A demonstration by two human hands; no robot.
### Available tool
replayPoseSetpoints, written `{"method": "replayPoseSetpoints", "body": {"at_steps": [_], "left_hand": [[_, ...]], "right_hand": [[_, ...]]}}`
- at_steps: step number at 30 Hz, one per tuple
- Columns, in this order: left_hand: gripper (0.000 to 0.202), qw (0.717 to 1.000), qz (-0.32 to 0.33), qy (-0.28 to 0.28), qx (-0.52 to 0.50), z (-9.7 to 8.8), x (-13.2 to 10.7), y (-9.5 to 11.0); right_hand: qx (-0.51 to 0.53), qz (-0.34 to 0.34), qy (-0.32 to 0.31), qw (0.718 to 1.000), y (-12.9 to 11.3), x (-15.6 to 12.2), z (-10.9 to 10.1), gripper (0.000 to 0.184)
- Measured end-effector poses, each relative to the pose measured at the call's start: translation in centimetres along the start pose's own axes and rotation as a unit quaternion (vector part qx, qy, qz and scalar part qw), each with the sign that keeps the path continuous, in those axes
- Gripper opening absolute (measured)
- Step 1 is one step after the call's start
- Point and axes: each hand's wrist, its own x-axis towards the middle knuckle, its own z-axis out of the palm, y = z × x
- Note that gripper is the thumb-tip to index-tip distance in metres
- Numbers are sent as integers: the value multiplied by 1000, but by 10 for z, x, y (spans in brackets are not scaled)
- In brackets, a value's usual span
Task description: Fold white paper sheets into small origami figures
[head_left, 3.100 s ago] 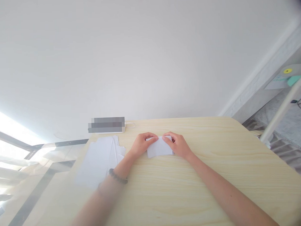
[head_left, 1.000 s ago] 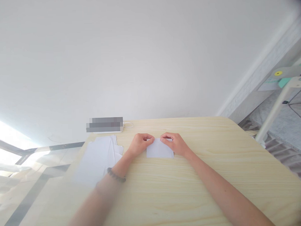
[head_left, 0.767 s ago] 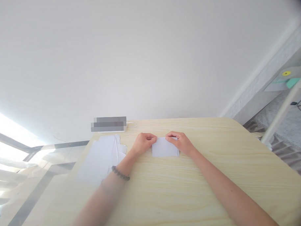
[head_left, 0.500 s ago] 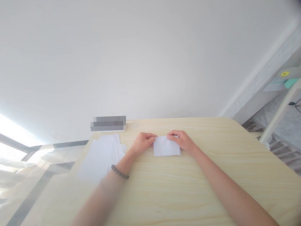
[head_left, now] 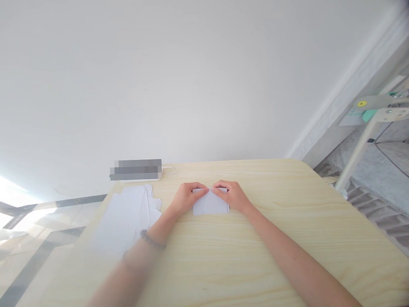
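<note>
Paper (head_left: 211, 205) was at lower centre, seemingly layered by folding already, its upper edge pinched by left hand (head_left: 189, 196) and right hand (head_left: 232, 195); completion was indeterminable. Other sheets (head_left: 121, 212) lay lower left.

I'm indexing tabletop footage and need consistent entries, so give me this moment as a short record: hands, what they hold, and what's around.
Left hand: pinching the far edge of the small white paper, thumb on top
Right hand: pinching the same edge farther right
Paper: rectangular, another layer showing at its right edge; contact with the table unclear
Left wrist: dark beaded bracelet
Left side: overlapping white sheets
Far left corner: pixelated object, identity hidden
Surface: light wood-grain table
</note>
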Motion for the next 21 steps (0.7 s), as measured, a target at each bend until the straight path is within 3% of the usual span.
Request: {"method": "replayPoseSetpoints", "body": {"at_steps": [3, 12, 21], "left_hand": [[33, 1000, -11, 1, 3, -2, 1, -1], [35, 999, -33, -23, -24, -6, 2, -2], [37, 999, -28, -35, -20, -7, 1, 0]], "right_hand": [[-6, 11, -11, 1000, 2, 2, -3, 21], [67, 58, -127, 988, 11, 4, -20, 28], [55, 28, -74, 995, 7, 3, -10, 25]]}}
